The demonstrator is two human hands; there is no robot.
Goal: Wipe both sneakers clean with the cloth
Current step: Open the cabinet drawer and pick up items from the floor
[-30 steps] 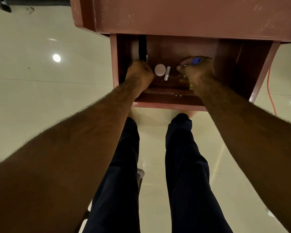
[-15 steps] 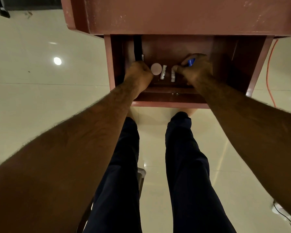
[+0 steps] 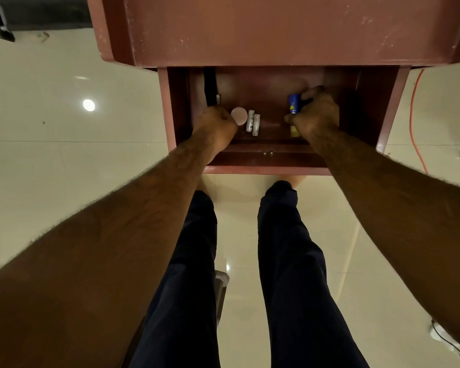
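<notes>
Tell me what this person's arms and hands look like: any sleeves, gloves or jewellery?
Both forearms, left arm and right arm, are bare and hairy, with no sleeve in view. The left hand and right hand wear no gloves; no watch, band or ring shows. The legs wear dark navy trousers.

Left hand [image 3: 215, 123] fingertips out of sight

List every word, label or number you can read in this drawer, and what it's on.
No text is readable.
Dark print on two white cylinders: too blurred.
Yellow marking on the blue tube in the right hand: too blurred.
Print on the white tag of the black item: too small.
</notes>
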